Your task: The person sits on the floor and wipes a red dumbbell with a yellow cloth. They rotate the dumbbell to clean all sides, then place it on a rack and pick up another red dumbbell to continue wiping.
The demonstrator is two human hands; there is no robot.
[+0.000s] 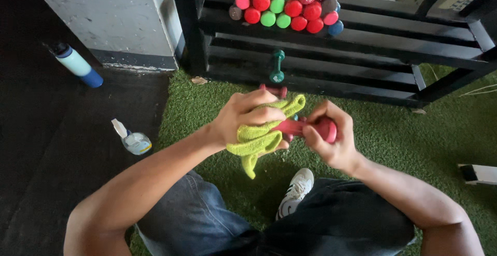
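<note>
Head view: pink dumbbell (305, 127) lies left-to-right, nearly level.

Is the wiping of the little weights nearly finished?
Hard to tell. Many coloured dumbbells already sit stacked on the black rack. Right now the left hand rubs a yellow-green cloth over a pink dumbbell held by the right hand. A green dumbbell stands alone lower down.

Bare forearms, blue denim jeans (191, 219), one white sneaker (296, 189) with dark side stripes.
</note>
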